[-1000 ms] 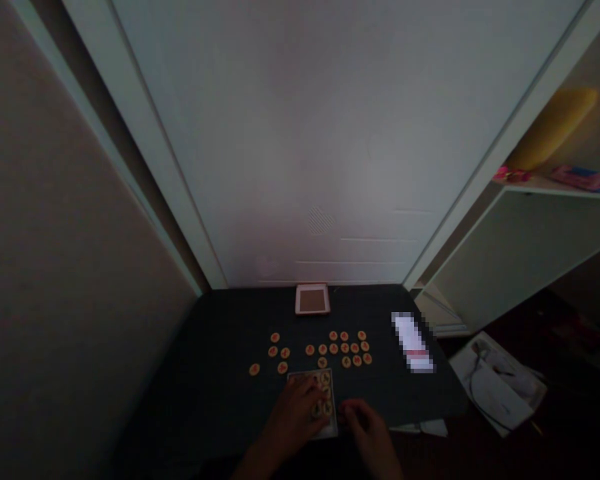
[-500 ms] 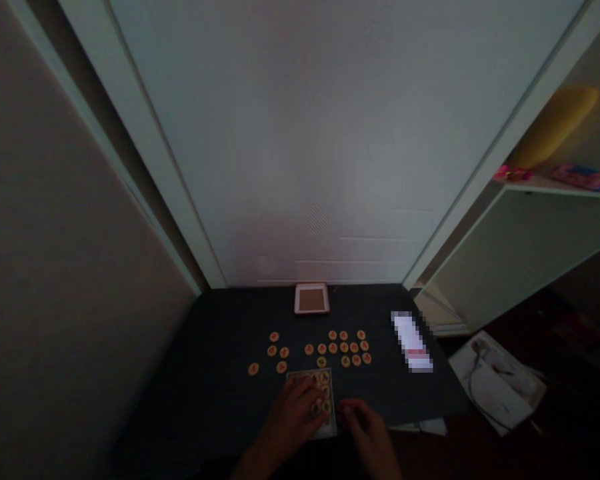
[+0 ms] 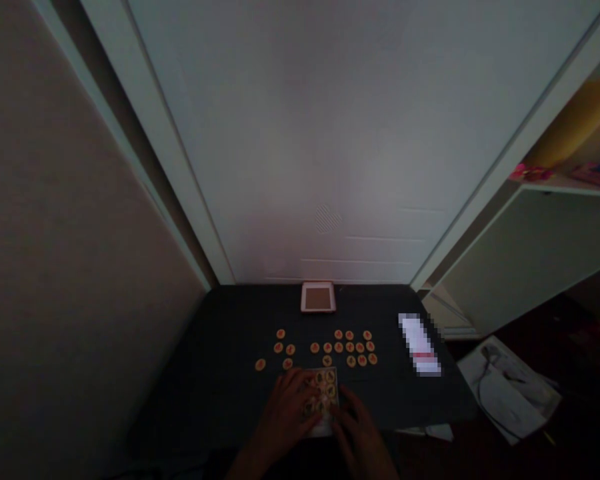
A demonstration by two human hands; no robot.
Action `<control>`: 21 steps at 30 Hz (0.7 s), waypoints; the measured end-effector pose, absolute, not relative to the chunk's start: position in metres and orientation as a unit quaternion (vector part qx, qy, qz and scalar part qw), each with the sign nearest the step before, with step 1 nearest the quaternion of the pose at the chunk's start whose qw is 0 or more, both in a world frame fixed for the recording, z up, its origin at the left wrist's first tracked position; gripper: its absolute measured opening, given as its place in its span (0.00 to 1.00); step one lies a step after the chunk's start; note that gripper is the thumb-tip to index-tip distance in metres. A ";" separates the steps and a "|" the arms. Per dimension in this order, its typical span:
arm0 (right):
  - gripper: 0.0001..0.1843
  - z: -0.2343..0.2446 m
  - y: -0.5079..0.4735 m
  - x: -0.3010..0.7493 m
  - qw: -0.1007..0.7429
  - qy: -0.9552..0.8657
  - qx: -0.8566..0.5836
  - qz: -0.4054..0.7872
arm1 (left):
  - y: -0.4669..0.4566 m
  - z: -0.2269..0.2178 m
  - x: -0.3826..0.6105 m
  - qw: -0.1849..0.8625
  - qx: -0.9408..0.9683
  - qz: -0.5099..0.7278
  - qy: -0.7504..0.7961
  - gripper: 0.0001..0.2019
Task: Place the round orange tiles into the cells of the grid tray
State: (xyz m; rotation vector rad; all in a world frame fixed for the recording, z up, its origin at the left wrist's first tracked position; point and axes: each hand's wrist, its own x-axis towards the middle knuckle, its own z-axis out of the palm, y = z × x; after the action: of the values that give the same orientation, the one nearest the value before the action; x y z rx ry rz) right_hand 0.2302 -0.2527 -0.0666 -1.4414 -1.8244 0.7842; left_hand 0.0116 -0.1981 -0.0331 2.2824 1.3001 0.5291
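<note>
A shallow square tray (image 3: 337,381) with a pale rim lies at the table's near side and holds rows of round Chinese chess pieces (image 3: 330,391) with dark characters. My left hand (image 3: 289,408) lies across the tray's left part, fingers stretched over the pieces and hiding some of them. At the tray's right edge is my right hand (image 3: 359,424), its fingers apart and the tips by the lower right pieces. Whether those tips touch a piece is too dark to tell. Beyond the tray, loose chess pieces (image 3: 339,347), mostly with red characters, lie face up.
The dark table (image 3: 220,400) meets a pale panel (image 3: 300,167) at its back. A small pink-rimmed box lid or tray (image 3: 318,283) stands there. A pixelated bright phone-like object (image 3: 420,345) lies on the right. Past the right edge sits a white box (image 3: 510,393) with a cable.
My right hand has moved from beside the tray onto its right edge, its fingers spreading from a curled pose. My left hand stays over the tray. The view has shifted slightly left.
</note>
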 end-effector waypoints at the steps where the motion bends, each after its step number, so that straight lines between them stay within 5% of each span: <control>1: 0.18 -0.067 -0.253 0.231 0.334 -0.706 -0.551 0.294 | -0.198 -0.034 0.012 0.228 0.829 0.194 0.472 0.15; 21: 0.24 -0.072 -0.252 0.235 0.259 -0.803 -0.509 0.171 | -0.215 -0.047 -0.025 0.160 0.779 0.283 0.537 0.19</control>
State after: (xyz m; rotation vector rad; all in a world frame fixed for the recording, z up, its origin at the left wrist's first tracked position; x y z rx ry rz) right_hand 0.2349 -0.2521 -0.0718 -1.3790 -2.1766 0.4644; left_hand -0.0252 -0.2146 -0.0469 2.2240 1.5326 0.8094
